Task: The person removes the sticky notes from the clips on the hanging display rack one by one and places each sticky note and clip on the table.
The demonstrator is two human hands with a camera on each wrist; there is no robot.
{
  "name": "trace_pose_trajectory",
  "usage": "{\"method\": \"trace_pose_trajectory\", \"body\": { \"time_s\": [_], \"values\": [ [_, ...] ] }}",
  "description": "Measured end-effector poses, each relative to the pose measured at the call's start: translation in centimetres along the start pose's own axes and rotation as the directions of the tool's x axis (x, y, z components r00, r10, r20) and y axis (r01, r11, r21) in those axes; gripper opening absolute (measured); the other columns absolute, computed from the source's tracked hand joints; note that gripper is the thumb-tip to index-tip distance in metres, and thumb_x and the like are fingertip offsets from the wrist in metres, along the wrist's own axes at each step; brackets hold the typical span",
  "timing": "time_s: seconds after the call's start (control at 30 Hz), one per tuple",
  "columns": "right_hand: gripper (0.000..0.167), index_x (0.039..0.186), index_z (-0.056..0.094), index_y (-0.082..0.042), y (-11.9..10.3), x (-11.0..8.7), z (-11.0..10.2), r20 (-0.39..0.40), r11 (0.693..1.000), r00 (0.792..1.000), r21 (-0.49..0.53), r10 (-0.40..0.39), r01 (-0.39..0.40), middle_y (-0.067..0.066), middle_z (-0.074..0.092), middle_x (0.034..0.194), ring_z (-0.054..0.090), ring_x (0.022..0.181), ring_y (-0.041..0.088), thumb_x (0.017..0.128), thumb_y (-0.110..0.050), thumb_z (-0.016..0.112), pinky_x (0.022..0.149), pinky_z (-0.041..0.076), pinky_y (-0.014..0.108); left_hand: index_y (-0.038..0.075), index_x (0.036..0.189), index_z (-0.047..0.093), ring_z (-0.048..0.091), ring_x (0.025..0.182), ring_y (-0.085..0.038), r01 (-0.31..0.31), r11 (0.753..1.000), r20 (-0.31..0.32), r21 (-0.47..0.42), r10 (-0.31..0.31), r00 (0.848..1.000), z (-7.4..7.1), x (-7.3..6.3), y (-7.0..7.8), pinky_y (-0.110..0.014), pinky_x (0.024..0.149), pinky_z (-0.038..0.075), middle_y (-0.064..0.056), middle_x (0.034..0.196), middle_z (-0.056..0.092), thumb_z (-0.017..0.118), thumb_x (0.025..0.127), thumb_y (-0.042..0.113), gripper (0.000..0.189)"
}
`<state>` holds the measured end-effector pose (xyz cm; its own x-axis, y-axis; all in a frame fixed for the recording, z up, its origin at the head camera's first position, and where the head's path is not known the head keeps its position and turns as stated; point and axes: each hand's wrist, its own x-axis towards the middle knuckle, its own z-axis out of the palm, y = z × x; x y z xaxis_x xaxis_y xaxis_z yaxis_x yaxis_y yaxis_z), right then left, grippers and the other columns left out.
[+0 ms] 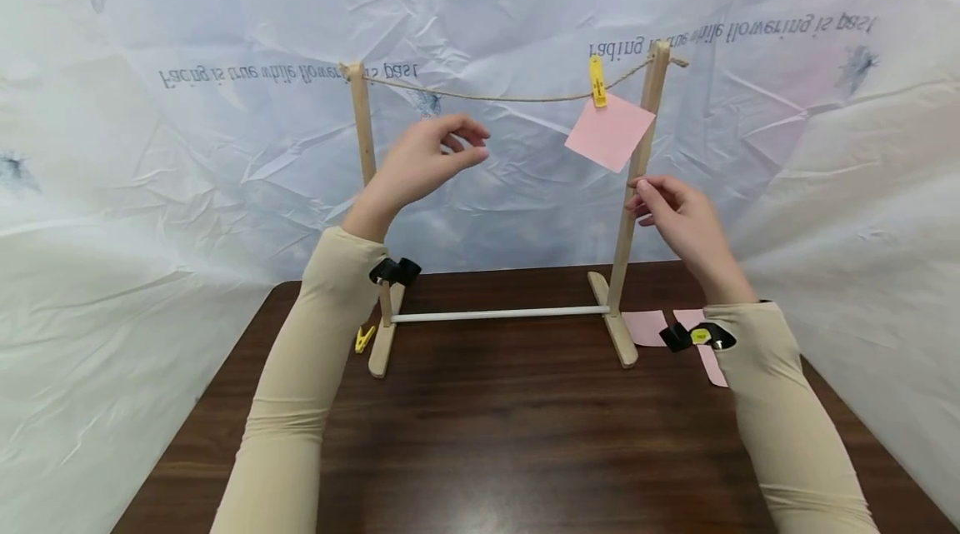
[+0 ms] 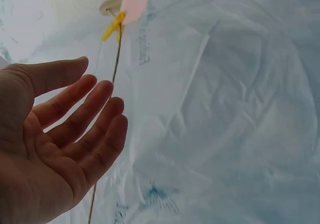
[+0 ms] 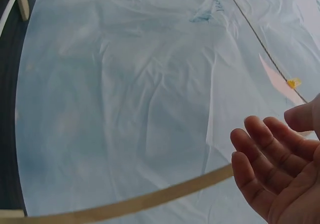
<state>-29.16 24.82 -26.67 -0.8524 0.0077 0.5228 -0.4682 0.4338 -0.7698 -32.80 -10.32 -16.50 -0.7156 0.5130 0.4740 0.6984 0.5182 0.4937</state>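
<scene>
A pink square of paper (image 1: 611, 134) hangs by one corner from a twine line (image 1: 487, 98), held by a yellow clothespin (image 1: 597, 82) near the right post. My left hand (image 1: 431, 152) is in the air just below the line, left of the paper, its fingers loosely bent with nothing between them. Below the paper, my right hand (image 1: 675, 213) overlaps the right post in the head view, fingers relaxed and holding nothing. In the left wrist view the clothespin (image 2: 114, 27) lies beyond the fingertips, gripping twine and paper.
The wooden stand has a left post (image 1: 363, 130), a right post (image 1: 628, 230) and a white crossbar (image 1: 498, 315). Another yellow clothespin (image 1: 364, 339) lies by the left foot. Pink papers (image 1: 645, 327) lie on the brown table (image 1: 495, 426) at right. A printed sheet (image 1: 247, 151) hangs behind.
</scene>
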Motion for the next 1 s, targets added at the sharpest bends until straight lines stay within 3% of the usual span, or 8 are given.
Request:
{"method": "trace_pose_trajectory", "body": {
  "time_s": [0.27, 0.5, 0.73, 1.0],
  "values": [
    [0.047, 0.122, 0.065, -0.002, -1.8, 1.4, 1.0, -0.028, 0.999, 0.999, 0.008, 0.034, -0.033, 0.003, 0.07, 0.093, 0.068, 0.086, 0.01, 0.105, -0.044, 0.05, 0.074, 0.056, 0.021, 0.013, 0.122, 0.069, 0.063, 0.099, -0.01, -0.089, 0.99, -0.169, -0.106, 0.07, 0.983, 1.1, 2.8, 2.2, -0.027, 0.085, 0.05, 0.002, 0.112, 0.067, 0.066, 0.1, 0.023, 0.024],
    [0.044, 0.116, 0.065, 0.001, -1.9, 2.3, 1.9, -0.051, 0.999, 0.998, 0.032, 0.036, -0.035, -0.001, 0.07, 0.088, 0.068, 0.079, 0.009, 0.103, -0.04, 0.056, 0.07, 0.056, 0.022, 0.01, 0.119, 0.07, 0.063, 0.097, -0.01, -0.13, 0.977, -0.223, -0.167, 0.091, 0.97, 1.6, 4.9, 3.6, -0.023, 0.086, 0.049, 0.001, 0.113, 0.068, 0.068, 0.098, 0.018, 0.023],
    [0.032, 0.107, 0.065, -0.001, -1.4, 2.8, 2.3, -0.054, 0.992, 0.998, 0.124, 0.039, -0.032, -0.005, 0.069, 0.081, 0.069, 0.073, 0.009, 0.103, -0.032, 0.059, 0.068, 0.055, 0.022, 0.01, 0.119, 0.07, 0.063, 0.097, -0.01, -0.108, 0.973, -0.227, -0.203, 0.06, 0.972, 2.2, 7.0, 4.7, -0.024, 0.081, 0.049, 0.003, 0.114, 0.068, 0.068, 0.098, 0.019, 0.024],
    [0.029, 0.103, 0.064, -0.001, -0.8, 3.4, 3.0, 0.017, 0.979, 0.998, 0.192, 0.068, -0.07, -0.001, 0.069, 0.075, 0.069, 0.068, 0.011, 0.103, -0.029, 0.059, 0.069, 0.058, 0.026, 0.009, 0.124, 0.067, 0.064, 0.106, -0.014, -0.074, 0.97, -0.18, -0.231, 0.032, 0.983, 3.4, 8.7, 5.1, -0.024, 0.087, 0.05, -0.002, 0.123, 0.065, 0.067, 0.098, 0.02, 0.028]
  ]
}}
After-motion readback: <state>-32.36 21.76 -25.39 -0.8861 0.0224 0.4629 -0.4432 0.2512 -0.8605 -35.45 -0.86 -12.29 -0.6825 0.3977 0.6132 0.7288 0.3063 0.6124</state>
